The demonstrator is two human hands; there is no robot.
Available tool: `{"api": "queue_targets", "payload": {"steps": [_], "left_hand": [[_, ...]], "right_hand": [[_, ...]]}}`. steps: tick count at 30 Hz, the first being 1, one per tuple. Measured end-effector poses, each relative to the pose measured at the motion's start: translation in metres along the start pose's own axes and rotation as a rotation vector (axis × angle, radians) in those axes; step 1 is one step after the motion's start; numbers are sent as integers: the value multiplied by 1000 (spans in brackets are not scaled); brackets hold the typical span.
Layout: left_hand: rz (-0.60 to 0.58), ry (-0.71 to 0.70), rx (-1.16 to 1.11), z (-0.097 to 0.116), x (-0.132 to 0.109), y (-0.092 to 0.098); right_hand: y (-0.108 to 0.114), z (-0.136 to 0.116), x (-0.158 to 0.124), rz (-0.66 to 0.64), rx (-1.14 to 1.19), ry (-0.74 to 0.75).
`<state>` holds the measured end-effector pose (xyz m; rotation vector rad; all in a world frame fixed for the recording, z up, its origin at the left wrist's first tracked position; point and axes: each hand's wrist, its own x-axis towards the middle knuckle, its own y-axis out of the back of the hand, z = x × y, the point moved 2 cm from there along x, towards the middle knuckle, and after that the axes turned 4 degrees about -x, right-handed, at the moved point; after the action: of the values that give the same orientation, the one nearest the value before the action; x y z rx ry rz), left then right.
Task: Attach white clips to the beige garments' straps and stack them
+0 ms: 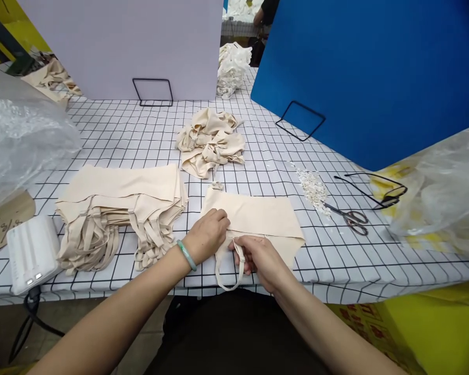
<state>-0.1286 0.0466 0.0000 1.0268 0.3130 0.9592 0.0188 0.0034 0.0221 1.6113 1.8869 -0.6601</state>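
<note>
A cream strappy top (266, 211) lies flat on the table in front of me, a shoulder strap (220, 273) looping toward the table's near edge. My left hand (209, 229), with a pale green bangle on the wrist, is closed at the top's left side, fingertips pinching the fabric. Close beside it, my right hand (260, 258) is closed, thumb and fingers gripping the strap near where it joins the top. Some of the right fingers are hidden under the hand. To the left, a neat stack of matching tops (125, 185) has its straps hanging toward me.
Behind the top is a crumpled pile of cream tops (211, 140). On the right are small white scraps (312, 187), scissors (354, 219) and eyeglasses (391, 195). A white power bank (33, 255) stands left. Purple (140, 47) and blue boards (367, 73) stand behind.
</note>
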Motion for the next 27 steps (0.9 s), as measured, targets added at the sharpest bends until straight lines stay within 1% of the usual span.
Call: {"api": "queue_targets", "payload": {"steps": [2, 5, 7, 9, 20, 27], "left_hand": [[46, 8, -41, -2, 2, 0], [120, 52, -199, -5, 4, 4], [132, 87, -289, -6, 5, 7], [126, 116, -333, -7, 6, 9], [124, 159, -405, -9, 7, 12], [137, 144, -412, -10, 8, 10]], "right_hand": [[-3, -3, 2, -7, 23, -17], [-6, -8, 8, 16, 76, 3], [-6, -11, 12, 40, 114, 24], [-6, -14, 15, 55, 138, 37], [-6, -14, 21, 83, 143, 24], [-9, -16, 23, 88, 88, 39]]}}
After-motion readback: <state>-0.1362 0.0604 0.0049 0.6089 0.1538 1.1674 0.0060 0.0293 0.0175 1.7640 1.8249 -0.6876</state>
